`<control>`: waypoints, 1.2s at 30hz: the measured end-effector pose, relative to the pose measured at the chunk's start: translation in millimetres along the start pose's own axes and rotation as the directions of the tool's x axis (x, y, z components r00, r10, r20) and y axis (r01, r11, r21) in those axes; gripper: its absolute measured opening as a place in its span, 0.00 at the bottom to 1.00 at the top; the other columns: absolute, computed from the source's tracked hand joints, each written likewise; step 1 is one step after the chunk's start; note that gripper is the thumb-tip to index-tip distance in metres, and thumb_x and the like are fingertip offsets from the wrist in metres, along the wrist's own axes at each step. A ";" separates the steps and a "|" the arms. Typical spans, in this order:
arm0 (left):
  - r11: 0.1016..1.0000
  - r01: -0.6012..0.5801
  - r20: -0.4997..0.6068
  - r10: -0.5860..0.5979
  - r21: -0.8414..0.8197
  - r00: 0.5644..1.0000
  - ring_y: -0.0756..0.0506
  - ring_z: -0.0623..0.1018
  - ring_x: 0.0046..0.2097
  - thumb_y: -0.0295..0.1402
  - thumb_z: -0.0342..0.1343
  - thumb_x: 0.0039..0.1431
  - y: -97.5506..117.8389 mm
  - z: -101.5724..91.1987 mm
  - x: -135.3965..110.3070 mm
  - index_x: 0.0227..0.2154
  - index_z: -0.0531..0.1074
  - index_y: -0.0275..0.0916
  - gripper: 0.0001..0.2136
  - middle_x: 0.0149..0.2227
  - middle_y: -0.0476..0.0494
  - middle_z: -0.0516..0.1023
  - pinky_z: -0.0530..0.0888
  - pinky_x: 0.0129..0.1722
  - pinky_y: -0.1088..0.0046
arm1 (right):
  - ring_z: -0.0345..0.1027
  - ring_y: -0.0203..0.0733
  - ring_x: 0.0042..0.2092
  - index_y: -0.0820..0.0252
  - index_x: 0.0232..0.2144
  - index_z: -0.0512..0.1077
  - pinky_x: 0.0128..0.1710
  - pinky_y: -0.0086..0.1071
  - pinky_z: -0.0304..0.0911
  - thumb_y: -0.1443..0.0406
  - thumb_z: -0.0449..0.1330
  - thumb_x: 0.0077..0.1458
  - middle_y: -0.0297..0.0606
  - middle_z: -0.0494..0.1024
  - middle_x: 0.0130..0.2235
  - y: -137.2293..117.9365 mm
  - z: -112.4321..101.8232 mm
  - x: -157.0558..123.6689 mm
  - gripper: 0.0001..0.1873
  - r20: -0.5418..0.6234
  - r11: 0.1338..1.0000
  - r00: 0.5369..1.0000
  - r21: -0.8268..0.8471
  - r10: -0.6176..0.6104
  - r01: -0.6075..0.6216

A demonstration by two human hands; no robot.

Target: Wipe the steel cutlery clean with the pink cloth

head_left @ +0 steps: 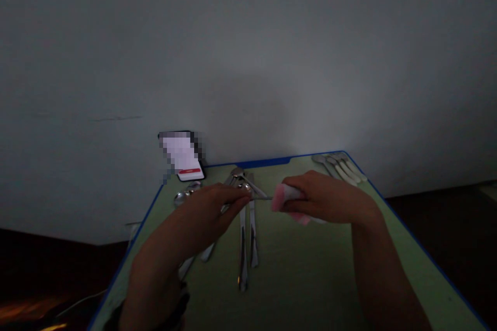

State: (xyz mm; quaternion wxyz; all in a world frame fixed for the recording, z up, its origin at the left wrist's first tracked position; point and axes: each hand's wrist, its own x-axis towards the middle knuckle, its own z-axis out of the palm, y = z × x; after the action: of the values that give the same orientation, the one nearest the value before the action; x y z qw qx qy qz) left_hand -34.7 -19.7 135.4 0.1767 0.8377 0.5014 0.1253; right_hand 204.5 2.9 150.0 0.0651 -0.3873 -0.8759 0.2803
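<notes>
My left hand (212, 206) is closed in a pinch on one end of a thin metal utensil (259, 194) held above a green table (295, 269). My right hand (326, 197) is closed round a pink and white cloth (282, 197), which wraps the utensil's other end. Under my hands several metal spoons and knives (247, 238) lie in a loose bunch on the table.
Several more spoons (340, 166) lie side by side at the table's far right corner. A phone (182, 156) leans against the grey wall at the far left corner. The table has a blue edge (256, 162); dark floor lies on both sides.
</notes>
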 end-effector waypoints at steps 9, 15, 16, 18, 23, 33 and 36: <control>0.999 -0.045 -0.007 0.045 0.028 0.999 0.47 0.77 0.37 0.40 0.46 0.60 -6.9 1.0 -0.6 0.36 0.76 0.44 0.13 0.35 0.48 0.80 0.71 0.38 0.72 | 0.63 0.35 0.29 0.59 0.32 0.70 0.27 0.28 0.50 0.58 0.54 0.55 0.33 0.74 0.27 0.2 2.4 -0.1 0.11 -0.007 1.000 1.000 -0.002 -0.008 0.008; 0.998 -0.050 0.011 0.049 0.050 0.999 0.47 0.76 0.36 0.40 0.45 0.61 -3.5 -0.4 0.9 0.34 0.76 0.42 0.14 0.33 0.47 0.79 0.69 0.37 0.72 | 0.64 0.36 0.31 0.58 0.33 0.71 0.29 0.28 0.51 0.58 0.54 0.55 0.35 0.74 0.28 -2.5 3.0 0.2 0.11 -0.028 0.999 1.000 -0.032 -0.003 0.002; 0.998 -0.046 0.023 0.045 0.043 0.999 0.48 0.76 0.35 0.40 0.45 0.61 -3.4 -0.5 1.1 0.33 0.76 0.42 0.15 0.32 0.47 0.79 0.69 0.36 0.73 | 0.64 0.35 0.30 0.58 0.34 0.71 0.29 0.28 0.51 0.59 0.54 0.55 0.34 0.74 0.28 -3.3 2.9 0.3 0.10 -0.019 1.000 1.000 -0.021 -0.009 0.009; 0.999 -0.034 0.039 0.032 0.036 0.999 0.48 0.75 0.34 0.41 0.45 0.61 -3.3 -0.8 1.6 0.32 0.76 0.41 0.15 0.31 0.47 0.78 0.68 0.36 0.73 | 0.64 0.35 0.30 0.57 0.34 0.71 0.29 0.28 0.50 0.59 0.54 0.55 0.33 0.74 0.27 -4.6 2.7 0.6 0.10 -0.009 1.000 1.000 -0.008 -0.019 0.019; 0.998 -0.033 0.025 0.031 0.051 0.999 0.49 0.74 0.30 0.43 0.45 0.60 0.3 -2.1 2.4 0.31 0.76 0.41 0.16 0.28 0.48 0.77 0.66 0.31 0.76 | 0.64 0.36 0.32 0.58 0.33 0.71 0.29 0.28 0.50 0.57 0.55 0.54 0.34 0.74 0.28 -6.0 2.9 0.3 0.11 -0.023 0.999 1.000 -0.051 -0.006 0.005; 0.997 -0.071 0.014 0.070 0.041 0.997 0.52 0.72 0.25 0.43 0.46 0.60 3.6 -4.3 2.0 0.28 0.75 0.40 0.17 0.24 0.50 0.75 0.65 0.27 0.78 | 0.65 0.35 0.30 0.56 0.35 0.71 0.29 0.28 0.51 0.58 0.55 0.55 0.32 0.75 0.27 -6.9 3.2 2.6 0.10 0.008 0.999 0.999 0.018 -0.033 0.033; 0.998 -0.063 -0.017 0.064 0.025 0.998 0.51 0.74 0.29 0.44 0.48 0.59 1.8 -5.6 3.3 0.31 0.75 0.42 0.15 0.28 0.49 0.77 0.67 0.29 0.78 | 0.65 0.34 0.29 0.57 0.34 0.71 0.28 0.27 0.51 0.58 0.55 0.54 0.32 0.75 0.27 -4.5 1.5 1.2 0.10 0.015 0.998 0.999 0.049 -0.045 0.044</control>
State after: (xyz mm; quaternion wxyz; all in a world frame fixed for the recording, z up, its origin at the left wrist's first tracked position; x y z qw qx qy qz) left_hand -33.9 -16.6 141.3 0.1576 0.8541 0.4777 0.1322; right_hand 200.2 0.6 151.1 0.0738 -0.3637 -0.8776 0.3033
